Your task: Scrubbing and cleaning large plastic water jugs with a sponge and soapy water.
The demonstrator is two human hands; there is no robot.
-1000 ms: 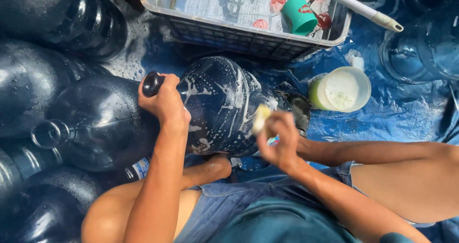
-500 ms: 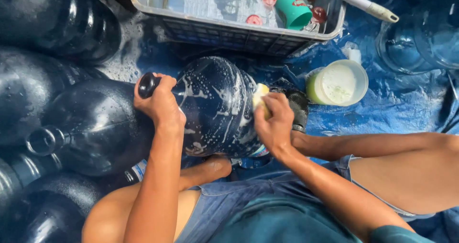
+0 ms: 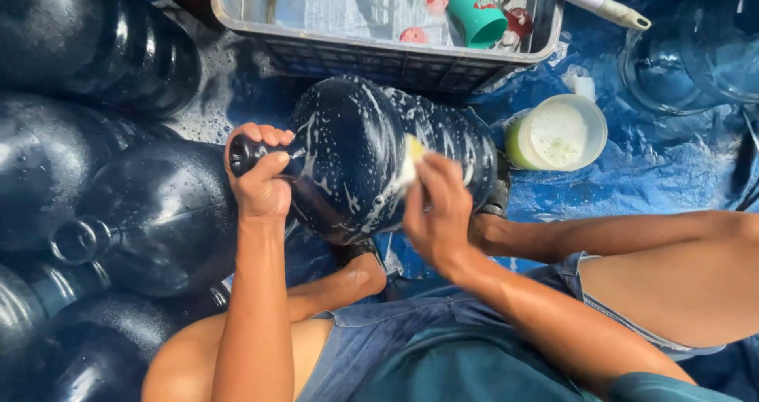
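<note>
Lying sideways on the blue tarp (image 3: pixel 656 181) below the crate (image 3: pixel 379 58): soapy jug (image 3: pixel 371 157), neck leftward. Left hand (image 3: pixel 259 182) gripping the neck; right hand (image 3: pixel 439 212) pressing a yellow sponge (image 3: pixel 411 155) against the belly.

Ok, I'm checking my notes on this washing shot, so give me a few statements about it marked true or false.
1. The left hand grips the soapy bottle by its neck. True.
2. The right hand presses a sponge on the bottle. True.
3. The bottle stands upright. False: it lies on its side.
4. The green cup sits on the tarp. False: it lies in the crate.
5. A tub sits right of the bottle. True.
</note>
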